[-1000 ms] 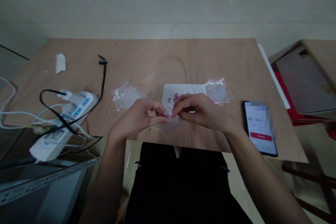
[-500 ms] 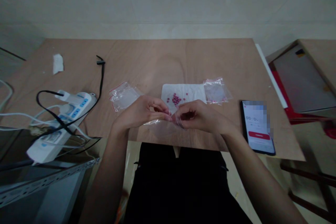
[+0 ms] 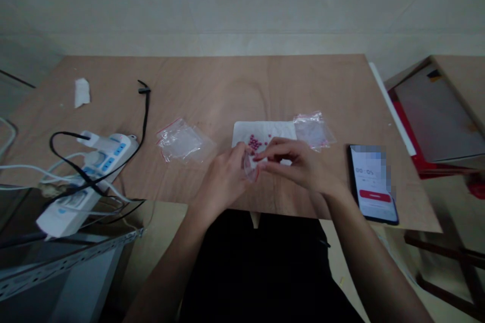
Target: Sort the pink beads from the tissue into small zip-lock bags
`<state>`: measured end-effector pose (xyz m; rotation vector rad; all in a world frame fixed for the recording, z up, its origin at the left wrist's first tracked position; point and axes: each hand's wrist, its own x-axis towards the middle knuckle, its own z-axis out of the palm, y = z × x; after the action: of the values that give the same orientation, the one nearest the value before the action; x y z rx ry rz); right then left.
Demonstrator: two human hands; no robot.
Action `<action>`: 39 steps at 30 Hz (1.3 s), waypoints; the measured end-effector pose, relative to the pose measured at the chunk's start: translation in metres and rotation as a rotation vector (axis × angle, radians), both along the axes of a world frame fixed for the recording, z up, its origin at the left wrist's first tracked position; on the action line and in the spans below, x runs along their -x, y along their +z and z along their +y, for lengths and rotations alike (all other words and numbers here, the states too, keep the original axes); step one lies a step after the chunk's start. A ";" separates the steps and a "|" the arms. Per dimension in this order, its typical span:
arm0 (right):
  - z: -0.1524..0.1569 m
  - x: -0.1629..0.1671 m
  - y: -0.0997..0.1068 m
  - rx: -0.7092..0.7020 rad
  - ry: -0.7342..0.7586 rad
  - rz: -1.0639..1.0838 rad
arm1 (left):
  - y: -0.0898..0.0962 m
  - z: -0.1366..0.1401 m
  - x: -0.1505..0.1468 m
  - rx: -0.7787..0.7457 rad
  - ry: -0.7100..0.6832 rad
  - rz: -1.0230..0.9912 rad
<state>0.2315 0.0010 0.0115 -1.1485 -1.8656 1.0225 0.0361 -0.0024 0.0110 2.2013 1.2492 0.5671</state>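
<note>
My left hand is closed on a small clear plastic zip bag with a red edge, its mouth facing right. Close beside that mouth, my right hand has its thumb and forefinger pinched together. Whatever sits between those fingertips is too small to make out. Behind the hands, small dark pink beads lie in a loose cluster on a white cloth-like sheet. My hands cover the sheet's front part.
Clear zip bags lie left of the hands, and more bags overlap the sheet's right end. A phone rests near the table's right edge. A power strip with tangled cables sits at the left; a white scrap lies behind it.
My left hand has moved right and turned, now holding the bag upright between the hands. My right hand has shifted slightly right, its fingertips now at the bag's mouth.
</note>
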 end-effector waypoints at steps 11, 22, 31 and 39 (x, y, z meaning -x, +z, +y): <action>0.053 -0.020 -0.061 -0.171 -0.216 -0.495 | -0.004 -0.001 0.019 -0.166 0.124 -0.164; 0.042 -0.013 -0.060 -0.200 -0.291 -0.458 | -0.011 0.007 0.023 -0.165 0.185 -0.167; 0.043 -0.008 -0.064 -0.193 -0.201 -0.559 | -0.015 0.008 0.024 -0.106 0.162 -0.149; 0.040 -0.006 -0.055 -0.187 -0.218 -0.609 | -0.013 0.010 0.030 -0.083 0.160 -0.167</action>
<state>0.2378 0.0415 -0.0436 -1.6261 -2.1665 0.3814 0.0057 0.0080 -0.0019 2.0826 1.3410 0.8629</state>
